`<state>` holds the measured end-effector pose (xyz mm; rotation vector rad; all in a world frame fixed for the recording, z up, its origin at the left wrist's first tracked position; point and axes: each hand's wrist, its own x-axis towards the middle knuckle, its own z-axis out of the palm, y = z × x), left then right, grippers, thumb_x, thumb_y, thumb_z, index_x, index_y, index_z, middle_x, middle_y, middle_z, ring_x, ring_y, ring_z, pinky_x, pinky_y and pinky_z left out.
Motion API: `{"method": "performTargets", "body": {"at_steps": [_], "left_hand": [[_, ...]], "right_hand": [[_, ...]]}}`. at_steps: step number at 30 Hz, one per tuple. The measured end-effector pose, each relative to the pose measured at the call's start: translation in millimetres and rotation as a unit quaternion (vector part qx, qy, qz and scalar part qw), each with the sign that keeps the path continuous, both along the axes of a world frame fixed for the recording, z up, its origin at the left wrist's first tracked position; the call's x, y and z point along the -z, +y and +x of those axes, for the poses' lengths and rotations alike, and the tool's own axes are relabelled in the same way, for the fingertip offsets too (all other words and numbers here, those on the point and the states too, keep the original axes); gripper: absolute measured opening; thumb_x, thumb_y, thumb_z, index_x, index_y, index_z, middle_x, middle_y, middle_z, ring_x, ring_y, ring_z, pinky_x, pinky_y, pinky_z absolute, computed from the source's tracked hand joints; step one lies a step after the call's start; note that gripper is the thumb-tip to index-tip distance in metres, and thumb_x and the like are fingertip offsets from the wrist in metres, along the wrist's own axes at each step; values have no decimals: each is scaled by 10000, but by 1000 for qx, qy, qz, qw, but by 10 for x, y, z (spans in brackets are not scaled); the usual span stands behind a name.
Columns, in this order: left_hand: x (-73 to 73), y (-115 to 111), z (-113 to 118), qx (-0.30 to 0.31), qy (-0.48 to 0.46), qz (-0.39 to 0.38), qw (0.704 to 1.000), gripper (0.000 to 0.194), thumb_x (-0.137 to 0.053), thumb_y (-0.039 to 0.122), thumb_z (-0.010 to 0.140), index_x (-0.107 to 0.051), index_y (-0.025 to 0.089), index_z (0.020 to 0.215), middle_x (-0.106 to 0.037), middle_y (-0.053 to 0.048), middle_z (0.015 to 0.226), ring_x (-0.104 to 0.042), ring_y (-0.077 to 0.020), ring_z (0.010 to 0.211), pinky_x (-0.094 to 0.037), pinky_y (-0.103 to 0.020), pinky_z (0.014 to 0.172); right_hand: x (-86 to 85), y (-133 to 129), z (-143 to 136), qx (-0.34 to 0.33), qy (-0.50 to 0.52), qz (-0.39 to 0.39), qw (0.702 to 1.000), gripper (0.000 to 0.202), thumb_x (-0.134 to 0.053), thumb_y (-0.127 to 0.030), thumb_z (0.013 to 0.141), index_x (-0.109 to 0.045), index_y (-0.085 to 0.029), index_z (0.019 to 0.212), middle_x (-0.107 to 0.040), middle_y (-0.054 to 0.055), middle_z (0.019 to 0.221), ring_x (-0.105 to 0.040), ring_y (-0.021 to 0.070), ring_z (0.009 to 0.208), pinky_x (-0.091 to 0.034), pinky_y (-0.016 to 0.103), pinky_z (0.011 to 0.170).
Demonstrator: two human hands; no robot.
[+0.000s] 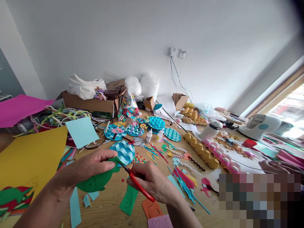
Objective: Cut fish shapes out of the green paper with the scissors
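My left hand (95, 163) pinches a green paper fish (96, 180) with a dark eye dot and drawn lines, held above the wooden table. My right hand (152, 180) is closed around red-handled scissors (140, 186). The scissors' dark blades meet the fish's edge at its upper right end, close to my left fingertips. Below lies a green paper piece (129, 199) with a drawn outline. An orange paper piece (152, 208) and a pink sheet (160, 221) with pencil marks lie near the front. Light blue scraps (86, 200) rest under the fish.
Blue wavy paper discs (122, 152), two small glue bottles (148, 136), paper strips (184, 183) and egg-carton strips (201, 150) spread across the table. A yellow sheet (30, 158) lies left. A white bottle (211, 129) stands right, near another person's hand (273, 166).
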<state>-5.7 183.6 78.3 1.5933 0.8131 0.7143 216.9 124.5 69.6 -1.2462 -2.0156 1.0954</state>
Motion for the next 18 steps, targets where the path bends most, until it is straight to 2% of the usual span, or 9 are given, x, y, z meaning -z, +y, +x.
{"method": "performTargets", "body": {"at_steps": [2, 3, 4, 6, 8, 10, 13, 16, 18], "left_hand": [[23, 23, -27, 27, 19, -9, 999, 180, -694, 337, 756, -707, 211, 628, -527, 12, 616, -438, -150, 582, -367, -220, 520], [29, 30, -40, 25, 24, -25, 999, 179, -704, 362, 763, -712, 215, 662, -546, 9, 636, -458, -152, 595, -377, -217, 525], [31, 34, -52, -7, 12, -48, 999, 178, -730, 392, 750, -723, 220, 704, -582, 2, 663, -493, -160, 619, -396, -215, 534], [23, 35, -61, -54, -26, -97, 993, 288, -779, 481, 699, -750, 228, 835, -662, -25, 742, -561, -187, 686, -447, -224, 570], [16, 32, -50, -44, -82, -120, 988, 461, -791, 575, 650, -757, 223, 944, -697, -44, 766, -584, -195, 694, -485, -242, 599], [34, 32, -24, -12, -151, -120, 981, 535, -790, 613, 630, -759, 220, 991, -700, -46, 739, -591, -188, 667, -513, -260, 632], [117, 32, 41, -28, -246, -126, 961, 528, -792, 576, 658, -751, 256, 1075, -732, -57, 814, -652, -229, 767, -554, -323, 751], [192, 3, 163, -21, -285, -114, 952, 442, -770, 576, 685, -783, 250, 982, -758, -80, 905, -667, -277, 888, -560, -392, 853], [203, -43, 276, -30, -290, -115, 950, 459, -802, 583, 637, -789, 255, 957, -767, -74, 904, -670, -279, 894, -575, -386, 833]], "right_hand": [[9, 10, -2, 1, 6, 4, 1000, 383, -604, -395, 893, -436, -186, 619, -382, -62, 561, -294, 77, 525, -230, 226, 471], [17, 17, -9, 3, 17, -2, 1000, 384, -597, -394, 893, -434, -186, 614, -376, -62, 559, -292, 77, 522, -230, 223, 465], [29, 25, -21, 11, 35, -11, 999, 387, -591, -400, 892, -435, -186, 609, -372, -62, 555, -290, 76, 517, -229, 219, 457], [58, 42, -56, 40, 88, -46, 994, 391, -580, -440, 883, -446, -189, 615, -378, -63, 537, -313, 72, 491, -239, 207, 436], [92, 60, -98, 80, 155, -95, 980, 416, -579, -520, 857, -449, -198, 627, -395, -69, 505, -350, 69, 440, -255, 195, 405], [123, 75, -140, 113, 215, -128, 961, 477, -589, -619, 809, -436, -207, 623, -405, -77, 460, -362, 65, 383, -257, 188, 377], [151, 85, -194, 137, 285, -124, 941, 573, -587, -747, 731, -437, -207, 612, -411, -82, 405, -323, 51, 339, -235, 180, 361], [154, 72, -245, 155, 337, -106, 923, 620, -575, -803, 690, -431, -207, 601, -405, -84, 380, -298, 45, 338, -261, 173, 370], [150, 55, -280, 169, 352, -105, 915, 623, -579, -807, 682, -432, -206, 601, -399, -86, 376, -299, 44, 341, -280, 168, 373]]}}
